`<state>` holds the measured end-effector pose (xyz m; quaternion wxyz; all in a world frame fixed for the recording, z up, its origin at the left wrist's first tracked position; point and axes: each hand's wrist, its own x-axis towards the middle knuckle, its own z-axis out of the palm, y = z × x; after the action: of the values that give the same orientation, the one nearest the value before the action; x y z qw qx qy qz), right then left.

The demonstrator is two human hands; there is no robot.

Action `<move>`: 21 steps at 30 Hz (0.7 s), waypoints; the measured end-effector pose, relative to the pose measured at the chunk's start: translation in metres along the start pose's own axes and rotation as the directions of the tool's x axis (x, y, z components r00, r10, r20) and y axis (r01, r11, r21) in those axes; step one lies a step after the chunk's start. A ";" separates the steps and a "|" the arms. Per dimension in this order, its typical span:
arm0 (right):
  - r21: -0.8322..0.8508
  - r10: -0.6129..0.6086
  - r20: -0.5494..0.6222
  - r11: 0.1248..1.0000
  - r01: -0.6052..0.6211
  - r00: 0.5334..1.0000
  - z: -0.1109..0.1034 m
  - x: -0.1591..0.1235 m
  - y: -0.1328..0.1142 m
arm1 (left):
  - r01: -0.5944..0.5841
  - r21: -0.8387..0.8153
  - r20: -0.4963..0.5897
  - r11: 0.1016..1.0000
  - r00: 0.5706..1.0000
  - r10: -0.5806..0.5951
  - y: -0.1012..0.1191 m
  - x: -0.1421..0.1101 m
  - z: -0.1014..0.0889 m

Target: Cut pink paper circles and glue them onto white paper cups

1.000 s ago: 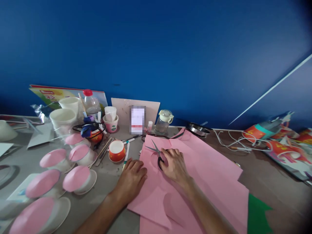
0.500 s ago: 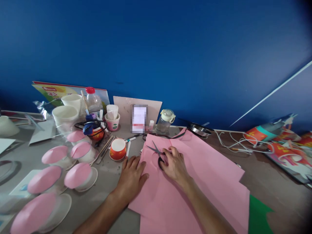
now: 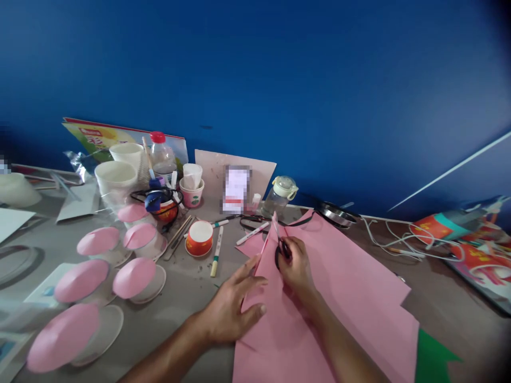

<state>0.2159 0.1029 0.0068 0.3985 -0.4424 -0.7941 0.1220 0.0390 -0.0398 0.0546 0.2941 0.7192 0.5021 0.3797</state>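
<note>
Left grip (image 3: 229, 309), moved farther over the pink paper (image 3: 351, 298), is resting splayed, its hold unclear from here; I'm clasping scissors (image 3: 283, 248) in my right grip (image 3: 298, 268).

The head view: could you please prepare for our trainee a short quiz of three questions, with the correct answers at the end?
1. Choose one. The scissors are in: A) the left hand; B) the right hand; C) neither of the hands.
2. True or false: the orange paper cup stands to the left of the pink paper.
3. How many white cups with pink tops can you count?

Key: 1. B; 2. True; 3. Six.
</note>
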 end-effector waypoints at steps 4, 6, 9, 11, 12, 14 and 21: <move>0.042 0.020 -0.017 0.999 -0.019 1.000 0.004 0.000 0.004 | -0.050 0.028 -0.001 0.998 0.999 0.050 -0.004 -0.002 0.005; 0.025 0.010 -0.031 1.000 -0.009 0.999 0.004 0.000 0.004 | -0.064 0.054 -0.006 0.996 0.998 0.064 -0.006 -0.002 0.007; -0.038 -0.036 -0.071 0.999 0.034 0.997 0.002 0.000 0.001 | -0.042 0.135 -0.037 0.990 0.998 0.047 -0.011 -0.002 0.009; -0.131 -0.096 -0.089 0.988 0.084 0.991 -0.001 0.001 -0.001 | 0.022 0.234 -0.092 0.972 0.996 -0.001 -0.016 -0.001 0.011; -0.185 -0.131 -0.089 0.976 0.113 0.987 -0.002 0.001 -0.002 | 0.067 0.292 -0.130 0.954 0.991 -0.029 -0.019 -0.001 0.011; -0.281 -0.190 -0.074 0.946 0.162 0.979 -0.005 0.001 -0.004 | 0.144 0.389 -0.183 0.910 0.980 -0.077 -0.024 0.000 0.010; -0.412 -0.136 0.044 0.900 0.142 0.990 -0.009 -0.002 -0.009 | 0.129 0.443 -0.181 0.887 0.982 -0.052 -0.020 0.002 0.004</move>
<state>0.2180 0.0950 0.0169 0.2979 -0.4583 -0.8341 -0.0745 0.0328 -0.0314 0.0368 0.0935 0.7098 0.6324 0.2959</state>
